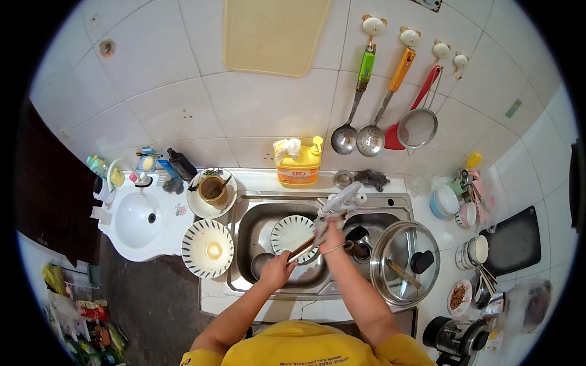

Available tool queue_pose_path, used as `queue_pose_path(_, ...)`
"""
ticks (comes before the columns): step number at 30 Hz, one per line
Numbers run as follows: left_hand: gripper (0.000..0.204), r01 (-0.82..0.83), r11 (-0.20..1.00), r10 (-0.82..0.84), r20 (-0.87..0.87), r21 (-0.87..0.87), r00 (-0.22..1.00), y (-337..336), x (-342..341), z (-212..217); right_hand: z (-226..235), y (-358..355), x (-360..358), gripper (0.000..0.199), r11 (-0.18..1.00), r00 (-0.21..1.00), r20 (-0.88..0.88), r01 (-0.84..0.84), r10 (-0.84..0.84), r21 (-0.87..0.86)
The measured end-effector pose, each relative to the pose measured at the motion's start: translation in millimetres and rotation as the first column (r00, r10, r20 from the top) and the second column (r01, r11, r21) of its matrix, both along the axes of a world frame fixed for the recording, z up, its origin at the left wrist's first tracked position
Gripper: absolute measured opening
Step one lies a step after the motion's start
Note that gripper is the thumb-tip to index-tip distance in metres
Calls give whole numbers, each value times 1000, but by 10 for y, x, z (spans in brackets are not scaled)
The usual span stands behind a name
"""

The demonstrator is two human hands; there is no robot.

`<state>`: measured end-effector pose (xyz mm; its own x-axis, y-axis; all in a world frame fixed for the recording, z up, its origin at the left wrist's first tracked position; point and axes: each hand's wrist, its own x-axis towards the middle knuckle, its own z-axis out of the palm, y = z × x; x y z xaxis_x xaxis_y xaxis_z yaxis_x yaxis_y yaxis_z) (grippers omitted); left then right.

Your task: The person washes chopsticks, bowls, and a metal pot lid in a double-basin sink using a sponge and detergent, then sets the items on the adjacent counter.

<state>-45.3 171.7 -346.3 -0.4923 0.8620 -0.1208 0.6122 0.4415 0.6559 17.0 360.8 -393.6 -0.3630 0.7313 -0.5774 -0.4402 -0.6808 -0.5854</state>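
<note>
Bundle of chopsticks (302,249) over sink's left basin (246,241), center of frame.
Left hand (276,274) closed round lower end; right hand (332,238) gripping pale cloth (321,227) at upper end. Striped plate (288,232) in basin beneath, white faucet (343,198) just above right hand; glass-lidded pot (400,241) right of center, striped bowl (198,238) on counter (271,310) left of center, yellow jug (299,161) upper center.

Under the left hand (276,272) and right hand (331,235), rectangular steel sink (247,239) holding round white plate (289,234); to their left, striped white dish (198,249); beyond, yellow plastic jug (300,163); right, round glass lid (404,251)
</note>
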Motion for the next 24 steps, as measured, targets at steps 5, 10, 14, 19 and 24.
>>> queue_pose_path(5, 25, 29, 997, -58, 414, 76, 909, 117, -126, -157, -207, -514, -116, 24, 974, 968, 134, -220, 212, 52)
queue_pose_path(10, 24, 163, 986, -47, 858, -43, 511, -80, -274, -3, -229, 311, 118, 28, 997, 997, -25, -74, 74, -2)
queue_pose_path(14, 28, 80, 991, 93, 979, -109, 183, -183, -279, -36, -22, 93, 50, 27, 997, 998, 20, -58, 59, -44)
queue_pose_path(19, 33, -130, 972, 211, 969, -194, 130, -50, -188, -190, -65, -799, -164, 24, 946, 932, 286, -276, 220, 172)
queue_pose_path(24, 36, 12, 995, 91, 982, -94, 163, -177, -225, -139, -36, -132, -28, 23, 984, 987, 78, -150, 143, 97)
